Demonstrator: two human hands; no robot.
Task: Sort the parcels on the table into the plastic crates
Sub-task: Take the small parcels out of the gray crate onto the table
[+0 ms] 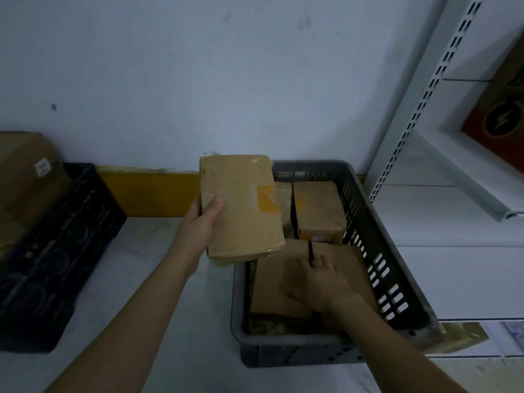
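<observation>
My left hand (202,222) grips a flat brown taped parcel (241,205) by its left edge and holds it tilted in the air above the left rim of the grey plastic crate (397,273). My right hand (320,282) rests flat, fingers spread, on a wide brown parcel (278,290) lying in the near part of that crate. A smaller brown box (317,208) stands at the crate's far end, and another one beside it is mostly hidden by the held parcel. A black plastic crate (56,251) sits at the left with a big cardboard box (22,177) in it.
The crates stand on a white table (158,279) against a pale wall with a yellow strip (147,194). White metal shelving (453,180) rises at the right, with an orange box (502,109) on an upper shelf. Papers lie at the table's right edge (482,338).
</observation>
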